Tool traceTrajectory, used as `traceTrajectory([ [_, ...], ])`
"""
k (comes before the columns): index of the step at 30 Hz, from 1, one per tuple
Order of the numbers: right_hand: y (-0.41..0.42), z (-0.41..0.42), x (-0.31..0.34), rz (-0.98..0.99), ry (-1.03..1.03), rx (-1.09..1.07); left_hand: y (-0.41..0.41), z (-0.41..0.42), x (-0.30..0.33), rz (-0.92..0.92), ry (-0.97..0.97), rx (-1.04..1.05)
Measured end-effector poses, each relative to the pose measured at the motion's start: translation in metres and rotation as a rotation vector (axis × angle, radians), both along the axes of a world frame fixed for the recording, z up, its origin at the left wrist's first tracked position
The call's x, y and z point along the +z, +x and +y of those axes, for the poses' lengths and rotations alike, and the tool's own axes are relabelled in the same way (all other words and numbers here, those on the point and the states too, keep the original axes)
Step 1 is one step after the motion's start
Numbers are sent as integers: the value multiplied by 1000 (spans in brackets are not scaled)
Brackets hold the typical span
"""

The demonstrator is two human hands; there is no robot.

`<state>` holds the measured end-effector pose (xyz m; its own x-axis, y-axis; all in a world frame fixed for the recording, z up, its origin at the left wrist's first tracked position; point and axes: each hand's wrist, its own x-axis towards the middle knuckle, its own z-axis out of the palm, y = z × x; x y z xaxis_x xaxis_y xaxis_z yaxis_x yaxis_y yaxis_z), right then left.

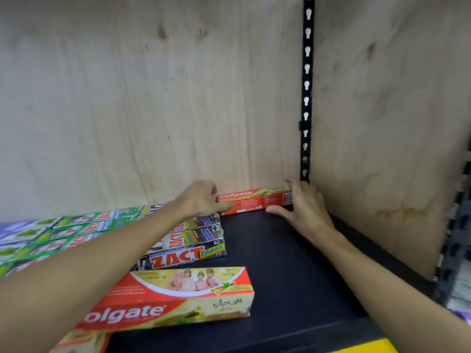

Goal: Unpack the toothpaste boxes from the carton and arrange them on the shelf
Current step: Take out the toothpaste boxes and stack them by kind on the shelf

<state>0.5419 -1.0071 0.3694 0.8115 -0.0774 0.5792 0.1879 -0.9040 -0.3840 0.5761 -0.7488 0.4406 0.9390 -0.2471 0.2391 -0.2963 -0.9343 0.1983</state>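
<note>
Brand names I can read on the toothpaste boxes

I read "Colgate" on the red box at the back wall [254, 200] and "olgate" on the near red box [178, 299]; the black boxes [188, 254] say "ZACT" and "Smokers", and the green boxes [84, 225] carry "ZACT".

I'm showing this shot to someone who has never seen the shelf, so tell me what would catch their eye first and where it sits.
Both hands meet at the shelf's back right corner on a red Colgate box against the wooden back wall: the left hand at its left end, the right hand at its right end. Nearer the camera, a larger Colgate box lies flat on the dark shelf. Left of the hands lie rows of Zact boxes.
</note>
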Motion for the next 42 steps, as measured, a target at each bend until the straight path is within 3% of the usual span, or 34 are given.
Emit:
traceTrajectory([
  [7, -80, 37, 7, -114, 73, 409, -86, 48, 22, -115, -169, -162],
  [13, -154, 80, 11, -154, 194, 529, -177, 88, 21, -217, -165, -252],
  [16, -180, 92, 6, -82, 213, 592, -210, 110, 14, -244, -220, -224],
  [23, -196, 91, -7, 38, 114, 469, -246, 153, -6, -114, -137, -214],
  [26, -194, 84, -2, 109, 97, 471, -247, 156, -13, -98, -211, -246],
  [29, -193, 65, 1, 161, 71, 454, -244, 140, -18, -40, -253, -279],
  [33, -194, 25, 0, 181, 77, 393, -228, 101, -32, -23, -92, -304],
  [38, -188, -1, -4, 191, 148, 355, -205, 73, -26, 81, -67, -342],
  [42, -186, -1, -6, 192, 169, 340, -186, 81, -22, 167, -135, -371],
])
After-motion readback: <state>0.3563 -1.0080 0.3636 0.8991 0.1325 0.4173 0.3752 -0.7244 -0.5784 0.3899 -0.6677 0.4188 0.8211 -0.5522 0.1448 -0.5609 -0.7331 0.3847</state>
